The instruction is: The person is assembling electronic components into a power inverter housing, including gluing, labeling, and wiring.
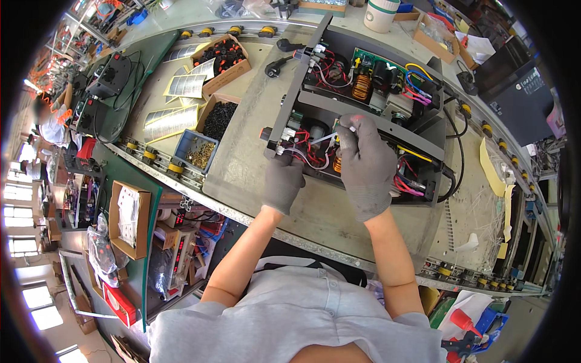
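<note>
Two open dark-grey metal housings with electronics stand side by side on the bench. My gloved hands work at the nearer housing (289, 114), which holds red and white wires and a yellow coil. My right hand (368, 166) is over its middle, thumb and fingers pinched on a thin white strip (325, 138) that looks like a cable tie, slanting down to the wires. At the front left corner, my left hand (283, 181) is closed, its fingertips among the wires (296, 151); what they grip is hidden. The farther housing (339, 45) shows a green circuit board and a copper coil (361, 88).
Left of the housings are a carton of black and orange parts (224, 60), a box of black screws (220, 119), a blue tray of brass-coloured pieces (196, 151) and printed label sheets (171, 123). Black cables (463, 154) hang at right. Rollers (175, 167) line the bench edges.
</note>
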Demonstrator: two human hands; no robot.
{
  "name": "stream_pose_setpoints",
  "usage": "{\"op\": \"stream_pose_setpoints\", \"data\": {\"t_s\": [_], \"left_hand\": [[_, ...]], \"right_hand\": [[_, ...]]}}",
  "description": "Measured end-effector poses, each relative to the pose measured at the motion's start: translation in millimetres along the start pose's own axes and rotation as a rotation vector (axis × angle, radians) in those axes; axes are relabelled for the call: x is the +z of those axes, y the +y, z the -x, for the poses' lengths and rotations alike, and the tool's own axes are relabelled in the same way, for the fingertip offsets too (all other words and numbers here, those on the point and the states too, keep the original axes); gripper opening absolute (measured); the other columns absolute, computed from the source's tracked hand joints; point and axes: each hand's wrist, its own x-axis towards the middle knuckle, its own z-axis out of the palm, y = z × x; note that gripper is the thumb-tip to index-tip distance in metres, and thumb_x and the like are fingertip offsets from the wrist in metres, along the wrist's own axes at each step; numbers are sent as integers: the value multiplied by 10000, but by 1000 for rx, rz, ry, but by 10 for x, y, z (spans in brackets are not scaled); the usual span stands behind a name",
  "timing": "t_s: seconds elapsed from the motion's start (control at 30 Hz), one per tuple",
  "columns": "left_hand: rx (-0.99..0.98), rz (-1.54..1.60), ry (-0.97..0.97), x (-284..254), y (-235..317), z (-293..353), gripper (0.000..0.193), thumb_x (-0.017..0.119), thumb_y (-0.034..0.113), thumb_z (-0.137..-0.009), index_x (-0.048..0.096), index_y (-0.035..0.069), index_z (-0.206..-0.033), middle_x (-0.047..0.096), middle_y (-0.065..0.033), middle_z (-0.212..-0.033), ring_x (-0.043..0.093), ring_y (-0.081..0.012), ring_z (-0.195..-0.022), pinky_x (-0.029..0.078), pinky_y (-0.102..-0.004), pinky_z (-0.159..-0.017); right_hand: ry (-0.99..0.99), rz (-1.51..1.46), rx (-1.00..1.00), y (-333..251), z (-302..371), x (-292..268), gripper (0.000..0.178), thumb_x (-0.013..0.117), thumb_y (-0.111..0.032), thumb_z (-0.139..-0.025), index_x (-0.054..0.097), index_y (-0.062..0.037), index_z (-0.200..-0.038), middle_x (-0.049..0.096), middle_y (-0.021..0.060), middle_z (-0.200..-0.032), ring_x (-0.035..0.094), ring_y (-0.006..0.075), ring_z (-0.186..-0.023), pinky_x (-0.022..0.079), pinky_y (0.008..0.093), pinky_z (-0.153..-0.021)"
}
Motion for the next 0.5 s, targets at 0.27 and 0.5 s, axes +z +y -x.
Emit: {"op": "stream_pose_setpoints", "data": {"t_s": [0.27, 0.5], "left_hand": [[242, -255, 196, -70, -42, 123, 175, 635, 190, -828, 627, 15, -826, 554, -194, -656, 580, -324, -607, 422, -384, -548], [619, -400, 260, -246, -119, 344, 152, 670, 150, -801, 648, 57, -920, 606, -154, -876, 603, -279, -711, 461, -362, -565]], "right_hand": [[-130, -14, -39, -75, -34, -79, 102, 620, -173, -838, 567, -117, -906, 620, 76, -701, 599, 286, -579, 451, 370, -509], [-331, 54, -92, -193, 133, -116, 64, 584, -161, -836, 593, -105, -866, 627, 72, -824, 618, 299, -744, 482, 409, -607]]}}
